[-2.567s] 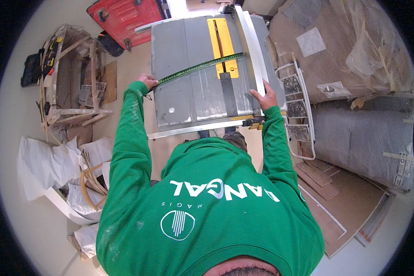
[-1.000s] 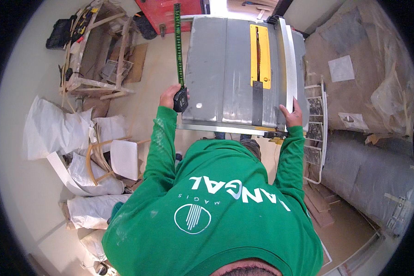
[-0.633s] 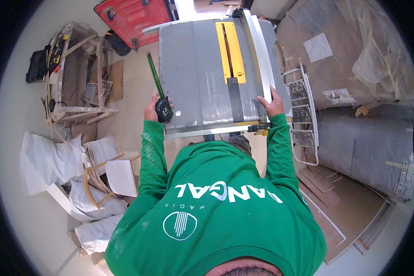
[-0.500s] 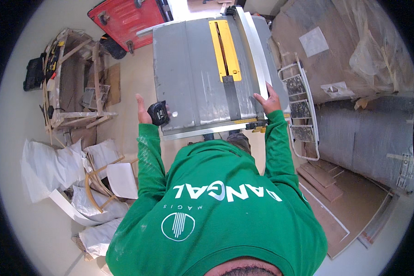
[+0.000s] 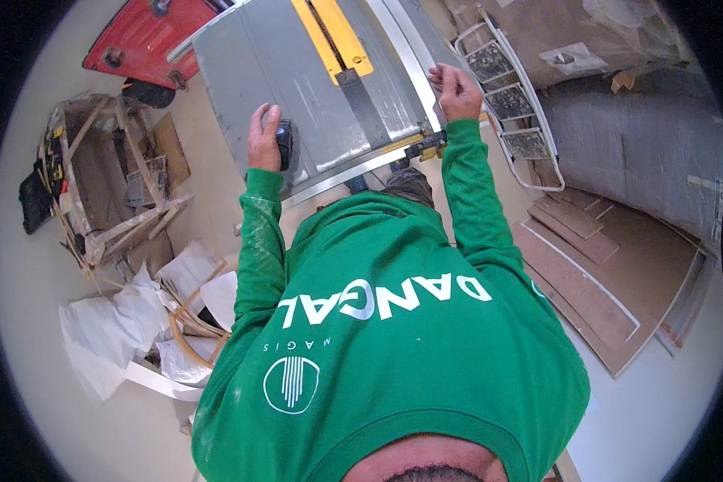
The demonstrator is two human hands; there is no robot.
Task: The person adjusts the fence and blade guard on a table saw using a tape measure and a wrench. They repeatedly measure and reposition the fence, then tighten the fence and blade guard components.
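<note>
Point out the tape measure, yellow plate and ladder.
Tape measure (image 5: 284, 145): head view, on its black case.
Yellow plate (image 5: 341, 40): head view, right of its slot.
Ladder (image 5: 509, 104): head view, on its middle visible step.

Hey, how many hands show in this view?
2: the left hand, with a black tape measure at its palm side, and the right hand near the silver fence. I see no others.

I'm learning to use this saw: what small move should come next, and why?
Probably set the tape measure aside, off the saw table: the left hand holds it by the table's near-left corner, and no tape shows drawn out.
</note>
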